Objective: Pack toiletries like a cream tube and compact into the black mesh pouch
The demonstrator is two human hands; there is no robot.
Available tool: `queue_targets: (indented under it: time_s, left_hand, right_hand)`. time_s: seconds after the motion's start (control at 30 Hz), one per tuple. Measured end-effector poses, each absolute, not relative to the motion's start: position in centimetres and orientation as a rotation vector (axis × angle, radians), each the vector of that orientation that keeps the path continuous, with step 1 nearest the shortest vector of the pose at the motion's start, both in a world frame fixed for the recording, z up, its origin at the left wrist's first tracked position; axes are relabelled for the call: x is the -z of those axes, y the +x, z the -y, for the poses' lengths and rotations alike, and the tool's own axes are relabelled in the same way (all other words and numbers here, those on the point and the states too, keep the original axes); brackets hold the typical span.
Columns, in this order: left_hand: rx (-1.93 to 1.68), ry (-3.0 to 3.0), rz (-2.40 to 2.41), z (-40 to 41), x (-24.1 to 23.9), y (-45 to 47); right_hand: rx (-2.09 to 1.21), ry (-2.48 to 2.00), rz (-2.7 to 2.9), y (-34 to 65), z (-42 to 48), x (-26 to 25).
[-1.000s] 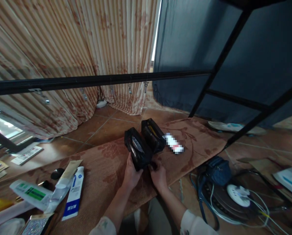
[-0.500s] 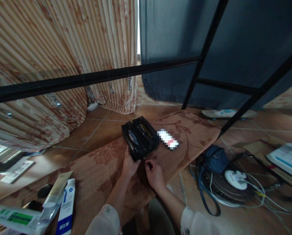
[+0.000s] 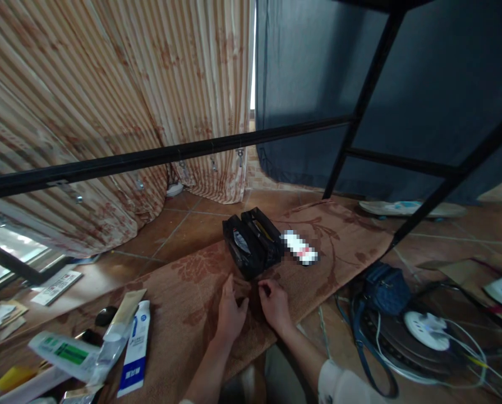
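Note:
A black pouch [image 3: 253,245] lies opened out on the brown patterned mat [image 3: 183,292], its two halves showing small items inside. My left hand [image 3: 230,314] rests just in front of it with fingers spread, touching nothing but the mat. My right hand [image 3: 275,303] sits beside it, thumb and forefinger pinched together near the pouch's near corner; what they pinch is too small to make out. A small blurred-out white and red item [image 3: 300,247] lies right of the pouch.
Tubes and packets [image 3: 107,342] lie at the mat's left end. A dark blue bag [image 3: 383,286] and a white power strip with cables [image 3: 427,328] sit on the floor at right. A black metal frame bar [image 3: 162,154] crosses overhead, with curtains behind.
Both hands have let go of the pouch and drawn back toward me. The pouch, held up a second ago, now lies on the mat.

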State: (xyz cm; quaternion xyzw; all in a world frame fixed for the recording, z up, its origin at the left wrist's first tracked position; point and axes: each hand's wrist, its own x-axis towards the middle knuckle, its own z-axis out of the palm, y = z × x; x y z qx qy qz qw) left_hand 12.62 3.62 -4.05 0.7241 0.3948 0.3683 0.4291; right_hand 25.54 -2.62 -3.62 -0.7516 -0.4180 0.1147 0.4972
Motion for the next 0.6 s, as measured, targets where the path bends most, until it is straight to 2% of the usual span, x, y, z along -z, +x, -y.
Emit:
queue_targets:
  time_s: [0.27,0.43,0.6]
  left_hand:
    - [-0.734,1.782,-1.068,2.2,2.1,2.6]
    - [-0.810,1.540,-1.242,4.3,1.5,-4.1]
    - [-0.995,1.419,-1.388,6.7,-0.8,-10.5]
  right_hand:
    - [-0.229,-1.882,1.126,25.3,2.8,3.8]
    - [-0.244,-1.858,1.211,25.3,3.4,3.9]
    - [-0.274,-2.014,1.253,27.3,3.6,6.8]
